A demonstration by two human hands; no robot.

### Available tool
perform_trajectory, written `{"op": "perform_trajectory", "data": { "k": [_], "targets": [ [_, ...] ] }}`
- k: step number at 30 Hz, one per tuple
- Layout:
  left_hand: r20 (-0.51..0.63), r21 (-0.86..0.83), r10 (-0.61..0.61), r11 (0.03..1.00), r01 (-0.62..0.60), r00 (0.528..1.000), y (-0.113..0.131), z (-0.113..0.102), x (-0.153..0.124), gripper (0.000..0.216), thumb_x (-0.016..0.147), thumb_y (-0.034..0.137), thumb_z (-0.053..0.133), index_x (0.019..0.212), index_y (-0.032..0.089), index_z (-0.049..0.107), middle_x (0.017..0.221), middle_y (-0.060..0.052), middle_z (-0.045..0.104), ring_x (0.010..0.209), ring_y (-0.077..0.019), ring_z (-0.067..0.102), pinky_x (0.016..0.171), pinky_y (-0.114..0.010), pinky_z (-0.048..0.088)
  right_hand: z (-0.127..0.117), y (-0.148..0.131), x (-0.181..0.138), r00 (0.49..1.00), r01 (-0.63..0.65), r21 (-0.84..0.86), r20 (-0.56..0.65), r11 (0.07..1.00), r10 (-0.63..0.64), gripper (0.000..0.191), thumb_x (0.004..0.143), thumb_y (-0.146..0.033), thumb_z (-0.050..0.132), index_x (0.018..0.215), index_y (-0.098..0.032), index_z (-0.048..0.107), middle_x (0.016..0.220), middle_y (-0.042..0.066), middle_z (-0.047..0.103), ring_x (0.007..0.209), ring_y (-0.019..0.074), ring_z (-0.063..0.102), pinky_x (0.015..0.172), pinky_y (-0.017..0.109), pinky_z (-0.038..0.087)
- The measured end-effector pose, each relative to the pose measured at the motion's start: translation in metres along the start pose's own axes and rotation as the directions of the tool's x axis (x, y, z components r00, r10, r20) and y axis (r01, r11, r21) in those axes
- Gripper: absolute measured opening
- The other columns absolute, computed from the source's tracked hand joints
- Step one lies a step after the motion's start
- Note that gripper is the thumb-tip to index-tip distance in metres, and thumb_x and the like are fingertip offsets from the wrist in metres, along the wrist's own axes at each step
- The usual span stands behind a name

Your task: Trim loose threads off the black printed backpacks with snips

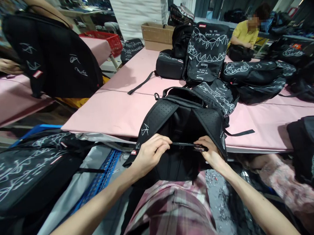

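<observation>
A black backpack (pixel 172 167) leans against the table's front edge, with its padded shoulder straps towards me and its top opening gaping. Between my hands a thin black strap (pixel 183 144) is stretched across the back panel. My left hand (pixel 154 150) pinches its left end, thumb against the fingers. At the other end, my right hand (pixel 212 152) is closed around the strap. A small, dark, shiny object (pixel 200 147) also shows at the right fingers; its kind I cannot make out.
Several black backpacks with white scribble print, one of them upright (pixel 207 53), crowd the pink table (pixel 112 109). Behind them is a cardboard box (pixel 157 36). More bags (pixel 31 168) lie at lower left. Co-workers are at left, right and far back; one holds up a backpack (pixel 58 59).
</observation>
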State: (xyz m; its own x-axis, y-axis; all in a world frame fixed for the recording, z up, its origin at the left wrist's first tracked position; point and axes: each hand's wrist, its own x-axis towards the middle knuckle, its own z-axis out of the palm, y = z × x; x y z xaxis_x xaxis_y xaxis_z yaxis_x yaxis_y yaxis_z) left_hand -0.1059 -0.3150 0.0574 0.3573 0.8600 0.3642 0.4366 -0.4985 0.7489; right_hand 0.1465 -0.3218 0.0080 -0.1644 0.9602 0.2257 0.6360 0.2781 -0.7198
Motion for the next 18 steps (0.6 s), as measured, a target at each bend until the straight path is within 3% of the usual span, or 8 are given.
{"op": "perform_trajectory", "data": {
  "k": [5, 9, 12, 15, 18],
  "targets": [
    [-0.160, -0.114, -0.074, 0.992, 0.056, 0.984, -0.022, -0.002, 0.016, 0.022, 0.089, 0.023, 0.041, 0.077, 0.017, 0.058, 0.095, -0.006, 0.065, 0.101, -0.0180, 0.059, 0.090, -0.032, 0.044, 0.004, -0.001, 0.024, 1.000, -0.001, 0.017, -0.023, 1.000, 0.001, 0.021, 0.077, -0.018, 0.048, 0.086, -0.021, 0.067, 0.092, 0.005, 0.061, 0.090, 0.0192, 0.057, 0.088, 0.035, 0.042],
    [-0.199, -0.104, -0.026, 0.995, 0.005, 0.980, -0.043, 0.004, 0.052, 0.019, 0.088, 0.022, 0.042, 0.080, 0.016, 0.058, 0.096, -0.007, 0.065, 0.108, -0.0186, 0.057, 0.093, -0.032, 0.043, 0.018, -0.008, 0.056, 0.986, 0.042, 0.016, -0.162, 0.999, -0.039, 0.035, 0.074, -0.010, 0.041, 0.099, -0.020, 0.064, 0.102, 0.005, 0.059, 0.099, 0.0174, 0.055, 0.091, 0.032, 0.040],
    [-0.230, -0.075, -0.005, 0.997, -0.013, 0.973, -0.060, 0.013, 0.065, 0.020, 0.088, 0.023, 0.041, 0.080, 0.016, 0.058, 0.098, -0.008, 0.065, 0.111, -0.0183, 0.055, 0.096, -0.032, 0.042, 0.038, -0.001, 0.091, 0.986, 0.076, -0.038, -0.149, 0.996, -0.081, 0.045, 0.072, -0.004, 0.037, 0.106, -0.020, 0.063, 0.114, 0.005, 0.056, 0.106, 0.0155, 0.053, 0.092, 0.028, 0.041],
    [-0.189, -0.021, -0.058, 0.998, 0.056, 0.980, -0.080, 0.019, 0.045, 0.022, 0.089, 0.024, 0.039, 0.083, 0.016, 0.059, 0.097, -0.007, 0.065, 0.112, -0.0179, 0.054, 0.097, -0.033, 0.042, 0.055, 0.023, 0.130, 0.999, -0.021, -0.112, -0.052, 0.993, 0.016, 0.048, 0.076, -0.006, 0.039, 0.117, -0.021, 0.057, 0.128, 0.002, 0.052, 0.117, 0.0153, 0.048, 0.098, 0.029, 0.037],
    [-0.162, 0.113, -0.151, 0.979, 0.170, 0.975, -0.100, 0.017, -0.004, 0.024, 0.089, 0.026, 0.038, 0.083, 0.017, 0.060, 0.094, -0.006, 0.066, 0.109, -0.0184, 0.055, 0.097, -0.036, 0.041, 0.064, 0.052, 0.162, 0.981, -0.185, -0.130, 0.033, 0.974, 0.191, 0.044, 0.078, -0.011, 0.048, 0.120, -0.020, 0.056, 0.134, 0.002, 0.048, 0.121, 0.0204, 0.046, 0.103, 0.038, 0.034]
  ]
}}
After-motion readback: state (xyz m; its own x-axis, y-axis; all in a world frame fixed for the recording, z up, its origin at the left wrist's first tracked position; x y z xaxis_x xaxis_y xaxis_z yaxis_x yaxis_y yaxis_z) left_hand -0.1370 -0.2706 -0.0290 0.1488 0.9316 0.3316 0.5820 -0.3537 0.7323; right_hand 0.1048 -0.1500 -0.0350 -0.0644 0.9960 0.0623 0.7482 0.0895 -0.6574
